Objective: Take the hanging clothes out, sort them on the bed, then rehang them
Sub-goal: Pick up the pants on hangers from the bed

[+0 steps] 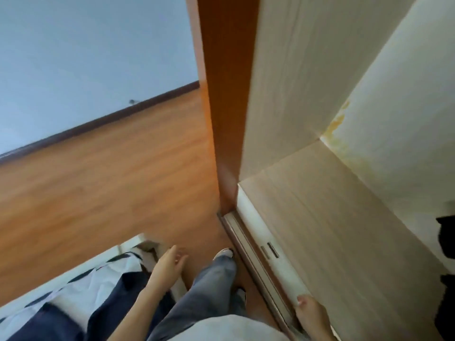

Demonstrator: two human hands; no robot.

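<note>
At seven o'clock, clothes (pixel 113 289) on bed (pixel 130 242), dark garment (pixel 446 237) at three o'clock in wardrobe (pixel 344 230), rehanging apparently undone; left hand (pixel 170 264) empty, fingers apart; right hand (pixel 311 313) at wardrobe sill, grip indeterminate.

It is bright here with soft, even light, and shadows are faint. The wall (pixel 73 50) looks bluish. Everything is a little blurry, and straight lines lean and bend near the edges.
</note>
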